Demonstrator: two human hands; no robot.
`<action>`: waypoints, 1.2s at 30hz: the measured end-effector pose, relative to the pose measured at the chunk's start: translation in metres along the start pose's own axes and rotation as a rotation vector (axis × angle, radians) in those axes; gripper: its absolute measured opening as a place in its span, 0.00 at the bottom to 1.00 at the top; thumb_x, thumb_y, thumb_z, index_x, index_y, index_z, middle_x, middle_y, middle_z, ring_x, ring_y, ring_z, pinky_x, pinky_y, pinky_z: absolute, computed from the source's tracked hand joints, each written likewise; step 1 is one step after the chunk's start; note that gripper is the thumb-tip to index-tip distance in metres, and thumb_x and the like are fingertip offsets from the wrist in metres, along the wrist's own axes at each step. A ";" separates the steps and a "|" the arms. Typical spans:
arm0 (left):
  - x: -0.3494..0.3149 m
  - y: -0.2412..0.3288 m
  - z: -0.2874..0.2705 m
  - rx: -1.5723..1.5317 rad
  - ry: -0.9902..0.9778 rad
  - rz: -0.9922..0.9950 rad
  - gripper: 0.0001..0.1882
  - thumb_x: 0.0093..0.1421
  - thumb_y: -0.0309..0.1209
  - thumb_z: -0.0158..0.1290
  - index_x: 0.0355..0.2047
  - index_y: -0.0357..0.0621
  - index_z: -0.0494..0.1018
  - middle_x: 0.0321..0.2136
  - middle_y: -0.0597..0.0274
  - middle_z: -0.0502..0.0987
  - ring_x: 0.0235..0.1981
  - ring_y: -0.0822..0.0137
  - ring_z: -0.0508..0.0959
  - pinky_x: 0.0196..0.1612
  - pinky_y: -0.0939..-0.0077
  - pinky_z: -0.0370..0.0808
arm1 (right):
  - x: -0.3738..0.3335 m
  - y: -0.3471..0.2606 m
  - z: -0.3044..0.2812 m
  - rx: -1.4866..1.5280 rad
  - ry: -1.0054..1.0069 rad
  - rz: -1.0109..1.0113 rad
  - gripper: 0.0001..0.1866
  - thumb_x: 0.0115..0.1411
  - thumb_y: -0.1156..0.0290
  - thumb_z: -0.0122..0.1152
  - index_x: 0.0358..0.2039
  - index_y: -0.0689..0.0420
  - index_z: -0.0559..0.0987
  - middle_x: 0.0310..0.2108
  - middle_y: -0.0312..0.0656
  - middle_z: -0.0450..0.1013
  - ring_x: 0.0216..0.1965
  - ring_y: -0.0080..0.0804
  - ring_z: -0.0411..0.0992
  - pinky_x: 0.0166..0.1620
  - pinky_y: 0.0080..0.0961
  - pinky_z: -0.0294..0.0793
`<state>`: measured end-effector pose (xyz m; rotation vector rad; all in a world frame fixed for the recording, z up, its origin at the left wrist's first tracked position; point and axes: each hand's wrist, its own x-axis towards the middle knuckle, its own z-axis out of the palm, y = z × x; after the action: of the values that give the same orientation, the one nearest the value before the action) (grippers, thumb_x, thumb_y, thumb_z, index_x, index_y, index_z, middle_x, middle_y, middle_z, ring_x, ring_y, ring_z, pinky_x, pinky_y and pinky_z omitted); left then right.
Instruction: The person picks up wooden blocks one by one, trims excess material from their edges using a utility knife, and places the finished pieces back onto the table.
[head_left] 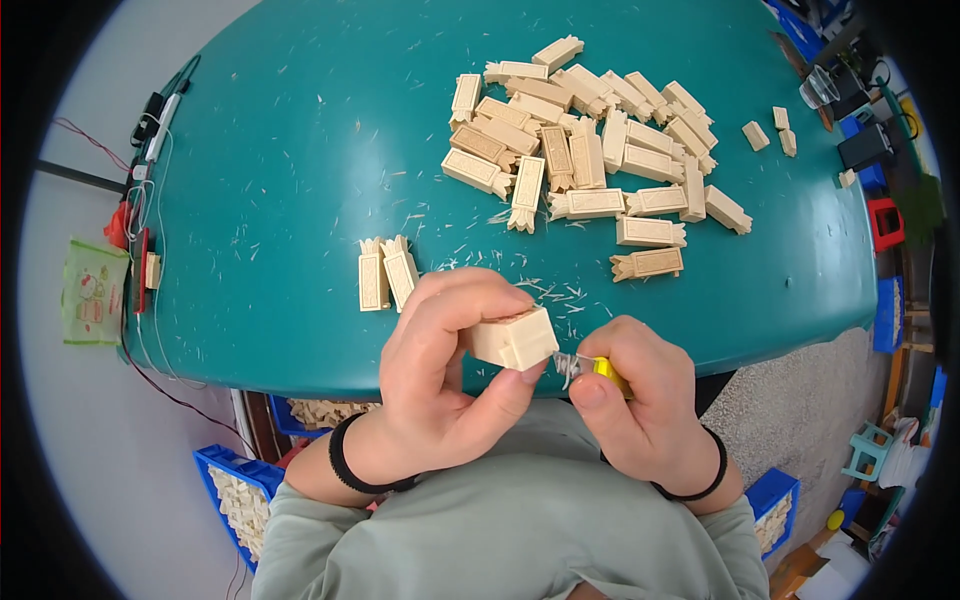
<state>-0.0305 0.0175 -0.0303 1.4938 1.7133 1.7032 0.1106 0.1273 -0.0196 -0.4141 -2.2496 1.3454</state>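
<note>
My left hand grips a cream plastic block close to my chest, at the table's near edge. My right hand holds a small knife with a yellow handle; its blade tip touches the block's lower right edge. Two finished-looking cream pieces lie side by side on the teal table just beyond my left hand. A large heap of the same cream pieces lies farther back on the right.
Pale shavings are scattered over the table top. Three small cream bits lie at the far right. Blue bins of cream parts stand on the floor at both sides of me. Cables and a small device sit at the left edge.
</note>
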 end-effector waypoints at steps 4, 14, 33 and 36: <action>-0.001 -0.001 -0.001 -0.070 0.044 0.020 0.22 0.43 0.17 0.56 0.40 0.34 0.64 0.38 0.52 0.67 0.36 0.66 0.70 0.33 0.81 0.71 | 0.001 0.001 0.002 -0.018 0.001 -0.008 0.14 0.54 0.62 0.59 0.23 0.60 0.70 0.18 0.41 0.66 0.18 0.35 0.64 0.19 0.26 0.62; -0.002 -0.003 -0.002 -0.081 0.074 0.056 0.23 0.41 0.16 0.58 0.40 0.35 0.63 0.38 0.52 0.66 0.37 0.67 0.69 0.34 0.81 0.71 | 0.001 0.001 0.005 -0.062 0.006 -0.009 0.15 0.53 0.61 0.60 0.23 0.60 0.70 0.18 0.41 0.66 0.18 0.35 0.65 0.19 0.26 0.62; 0.001 0.000 -0.006 -0.022 -0.006 0.007 0.21 0.39 0.19 0.61 0.35 0.36 0.66 0.30 0.54 0.71 0.30 0.66 0.72 0.31 0.80 0.69 | 0.002 0.015 0.004 -0.133 0.020 -0.094 0.16 0.49 0.60 0.63 0.20 0.56 0.69 0.16 0.38 0.62 0.14 0.33 0.62 0.16 0.25 0.59; -0.001 0.000 -0.008 -0.056 -0.031 -0.052 0.22 0.39 0.18 0.60 0.36 0.36 0.66 0.29 0.55 0.72 0.30 0.66 0.72 0.31 0.80 0.69 | 0.003 0.016 0.004 -0.144 0.022 -0.104 0.16 0.49 0.60 0.63 0.20 0.56 0.69 0.16 0.38 0.62 0.14 0.32 0.62 0.16 0.25 0.59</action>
<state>-0.0366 0.0122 -0.0285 1.4312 1.6596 1.6786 0.1062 0.1331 -0.0352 -0.3533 -2.3240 1.1267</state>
